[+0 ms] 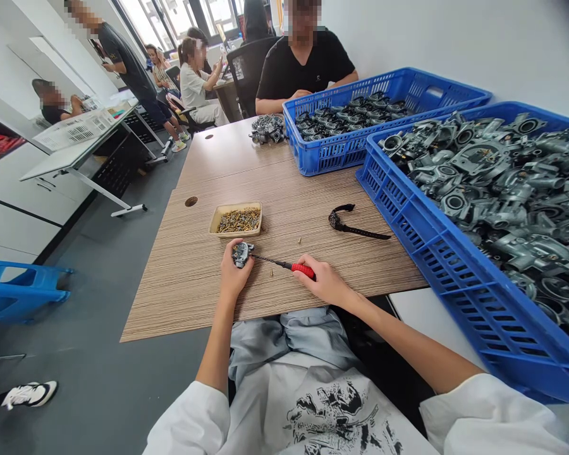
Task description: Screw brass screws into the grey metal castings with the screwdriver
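A metal part (pixel 242 254) is held between the fingers of the left hand (pixel 236 273); a screwdriver (pixel 283 263) is gripped by the fingers of the right hand (pixel 325 282), its tip set at the part. Work on this part is judged to be under way and unfinished. Two loose brass pieces (pixel 272 272) are noted unfitted near the right fingers. Whether the castings (pixel 483 158) in the near crate (pixel 431 253), right of those fingers, have been completed cannot be determined. A tray (pixel 232 234) of small metal pieces (pixel 239 220) is placed just beyond the left fingers. A wood-grained table (pixel 180 278) is used; beyond both hands, a co-worker (pixel 308 69) is seated across it, and further people (pixel 199 88) are seen behind.
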The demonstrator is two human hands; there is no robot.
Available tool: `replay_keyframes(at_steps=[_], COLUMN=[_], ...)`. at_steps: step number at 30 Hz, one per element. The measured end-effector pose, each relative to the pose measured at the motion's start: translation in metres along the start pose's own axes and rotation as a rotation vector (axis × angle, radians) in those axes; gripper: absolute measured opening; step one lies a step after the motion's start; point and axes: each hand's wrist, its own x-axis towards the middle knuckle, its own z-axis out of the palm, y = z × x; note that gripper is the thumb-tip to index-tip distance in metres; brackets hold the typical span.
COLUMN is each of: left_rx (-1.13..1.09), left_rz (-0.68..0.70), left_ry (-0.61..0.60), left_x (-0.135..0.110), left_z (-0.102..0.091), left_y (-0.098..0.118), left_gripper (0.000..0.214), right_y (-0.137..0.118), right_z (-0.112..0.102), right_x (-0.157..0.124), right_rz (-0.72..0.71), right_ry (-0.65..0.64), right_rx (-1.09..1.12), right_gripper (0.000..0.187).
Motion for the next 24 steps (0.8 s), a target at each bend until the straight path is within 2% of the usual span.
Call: replay_keyframes(at_steps=[24], left_rx=[-0.015], left_rz=[-0.004], left_ry=[0.007], left_x=[0.0003], left_z=[-0.0008], left_y=[0.0014], left_gripper=[0.048], right_y=[0.0013], right_z=[0.0007], right_x=[-0.0003], right_rz=[0.022], right_ry=[-0.010], right_rx=[-0.001], right_gripper=[0.024])
